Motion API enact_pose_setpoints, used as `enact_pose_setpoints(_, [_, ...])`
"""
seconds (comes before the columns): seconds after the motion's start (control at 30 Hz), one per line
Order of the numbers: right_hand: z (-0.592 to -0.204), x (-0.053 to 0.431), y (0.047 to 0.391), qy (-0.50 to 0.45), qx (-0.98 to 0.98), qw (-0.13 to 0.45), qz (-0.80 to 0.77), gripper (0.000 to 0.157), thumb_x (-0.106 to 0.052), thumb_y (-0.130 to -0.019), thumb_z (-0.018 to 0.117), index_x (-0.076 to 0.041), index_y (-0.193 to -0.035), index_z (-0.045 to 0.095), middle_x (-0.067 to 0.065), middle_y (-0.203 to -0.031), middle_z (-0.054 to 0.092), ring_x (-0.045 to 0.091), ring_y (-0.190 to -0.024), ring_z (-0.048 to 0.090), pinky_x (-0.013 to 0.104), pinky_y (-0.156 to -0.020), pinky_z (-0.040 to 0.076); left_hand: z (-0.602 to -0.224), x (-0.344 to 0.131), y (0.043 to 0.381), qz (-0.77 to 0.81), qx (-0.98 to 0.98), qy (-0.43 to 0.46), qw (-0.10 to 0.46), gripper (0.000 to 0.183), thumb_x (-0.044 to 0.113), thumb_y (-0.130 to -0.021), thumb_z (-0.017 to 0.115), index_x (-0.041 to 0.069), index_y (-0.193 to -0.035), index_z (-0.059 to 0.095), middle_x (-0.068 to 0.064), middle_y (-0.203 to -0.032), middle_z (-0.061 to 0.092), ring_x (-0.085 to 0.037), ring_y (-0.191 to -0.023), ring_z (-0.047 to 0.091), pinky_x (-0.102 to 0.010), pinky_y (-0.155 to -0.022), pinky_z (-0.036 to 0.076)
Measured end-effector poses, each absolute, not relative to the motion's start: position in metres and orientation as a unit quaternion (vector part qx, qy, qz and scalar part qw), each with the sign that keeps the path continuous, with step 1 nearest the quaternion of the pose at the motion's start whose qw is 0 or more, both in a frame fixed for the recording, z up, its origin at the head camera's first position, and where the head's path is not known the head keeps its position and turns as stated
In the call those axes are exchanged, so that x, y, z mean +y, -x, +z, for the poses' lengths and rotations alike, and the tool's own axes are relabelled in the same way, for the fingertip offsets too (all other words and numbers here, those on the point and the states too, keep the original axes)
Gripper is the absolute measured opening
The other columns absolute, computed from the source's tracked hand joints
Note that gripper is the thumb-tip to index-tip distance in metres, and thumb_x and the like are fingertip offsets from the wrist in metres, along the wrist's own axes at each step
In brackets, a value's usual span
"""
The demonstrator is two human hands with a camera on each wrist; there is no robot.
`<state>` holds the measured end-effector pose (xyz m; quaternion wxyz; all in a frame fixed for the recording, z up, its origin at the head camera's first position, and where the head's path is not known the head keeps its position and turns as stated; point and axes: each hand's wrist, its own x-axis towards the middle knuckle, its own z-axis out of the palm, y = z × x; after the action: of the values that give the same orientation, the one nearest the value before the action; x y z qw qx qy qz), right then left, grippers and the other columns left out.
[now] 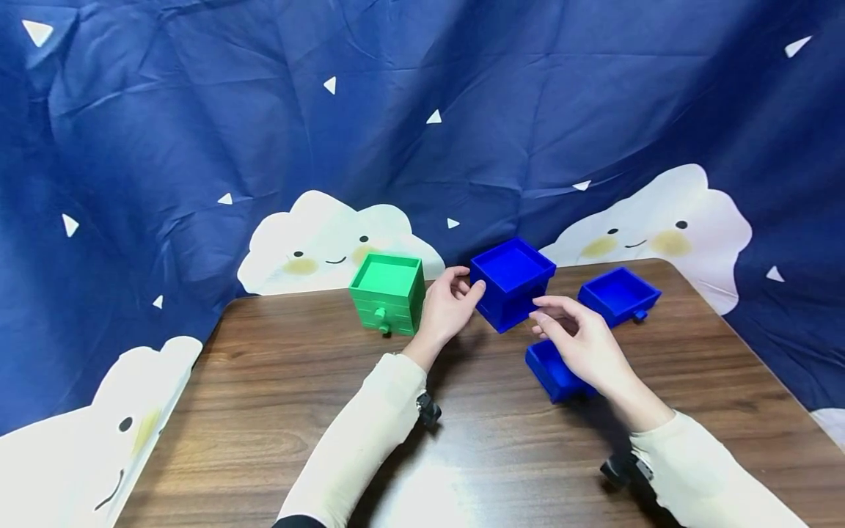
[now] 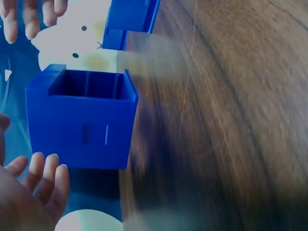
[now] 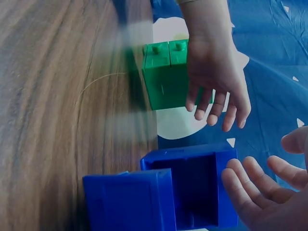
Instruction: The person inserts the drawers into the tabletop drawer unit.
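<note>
A blue cabinet stands near the table's back edge, its front an open hollow and its top a shallow tray. My left hand is at its left side, fingers slightly bent, fingertips right at the wall. In front of its right corner hovers my right hand, fingers loosely bent and nothing between them. Below that hand lies a blue drawer, partly hidden by it. Another blue drawer with a small knob sits farther back on the right. The left wrist view shows the cabinet's side wall beside the left fingers.
A green cabinet with two knobbed drawers in place stands left of my left hand. Behind the wooden table hangs a dark blue cloth with clouds and small white triangles.
</note>
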<state>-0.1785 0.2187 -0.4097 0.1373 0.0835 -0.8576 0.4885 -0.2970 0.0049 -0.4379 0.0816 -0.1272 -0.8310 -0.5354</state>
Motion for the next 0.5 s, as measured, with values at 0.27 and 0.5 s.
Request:
enact_pose_setpoints(0.27, [-0.413, 0.231, 0.167, -0.091, -0.856, 0.160, 0.484, 0.027, -0.012, -0.110, 0.062, 0.000, -0.133, 0.069, 0.021, -0.111, 0.078, 0.000, -0.088, 0.075, 0.013, -0.081, 0.058, -0.440, 0.017, 0.297, -0.540, -0.829, 0.120, 0.087, 0.050, 0.037, -0.096, 0.076, 0.010, -0.137, 0.068, 0.001, -0.091, 0.070, -0.003, -0.076, 0.060, -0.018, -0.070, 0.048])
enact_pose_setpoints(0.5, [-0.418, 0.241, 0.157, -0.086, -0.859, 0.159, 0.478, 0.028, -0.013, -0.110, 0.061, -0.001, -0.135, 0.068, 0.015, -0.112, 0.079, -0.001, -0.091, 0.075, 0.011, -0.082, 0.056, -0.440, 0.023, 0.299, -0.522, -0.841, 0.109, 0.097, 0.051, 0.040, -0.096, 0.074, 0.015, -0.140, 0.066, -0.002, -0.093, 0.070, -0.006, -0.076, 0.058, -0.022, -0.069, 0.045])
